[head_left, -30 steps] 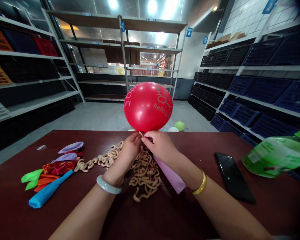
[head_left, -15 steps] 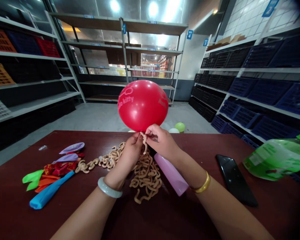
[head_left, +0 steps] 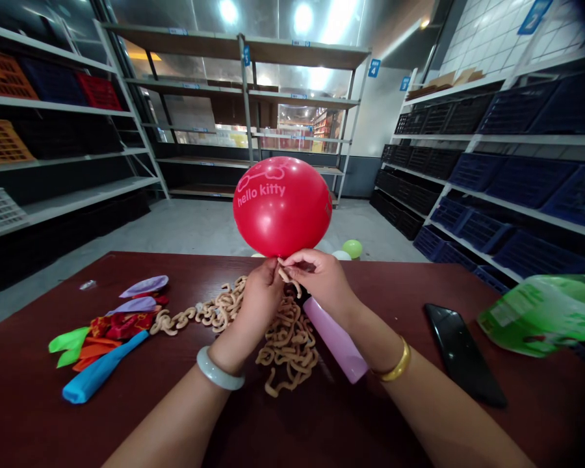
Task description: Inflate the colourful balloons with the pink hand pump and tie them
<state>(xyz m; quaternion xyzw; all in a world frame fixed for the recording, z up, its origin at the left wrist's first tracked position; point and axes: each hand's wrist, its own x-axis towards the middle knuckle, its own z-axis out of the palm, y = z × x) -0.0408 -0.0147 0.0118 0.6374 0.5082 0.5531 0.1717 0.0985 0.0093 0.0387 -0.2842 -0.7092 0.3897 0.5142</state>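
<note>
The far edge of the bench (head_left: 409,286) runs just beyond the fingers, with floor (head_left: 190,227) past it and shelves (head_left: 302,55) farther back. Above the fingers there is room all round the red balloon (head_left: 283,208), which stands inflated right over them, its neck end down and its body partly beyond that edge. Right of the fingers, a stretch of bench opens before the phone (head_left: 463,354) and, farther right, the green pouch (head_left: 541,315). Below, room is tighter: the tan pile (head_left: 287,348) lies under the hands, a pink tube (head_left: 336,341) slants down just right of it to the right forearm, and tan links trail left towards the flat balloons (head_left: 121,318) and blue tube (head_left: 104,367), well left of the fingers.

The left hand (head_left: 263,292) has its thumb and fingers closed together at the balloon's neck, pinching it; the neck itself is mostly hidden. The right hand (head_left: 329,283) pinches, thumb to forefinger, a short tan strand (head_left: 291,282) just under the balloon, its tip touching the left fingers' grip; the loose end hangs between the hands.
</note>
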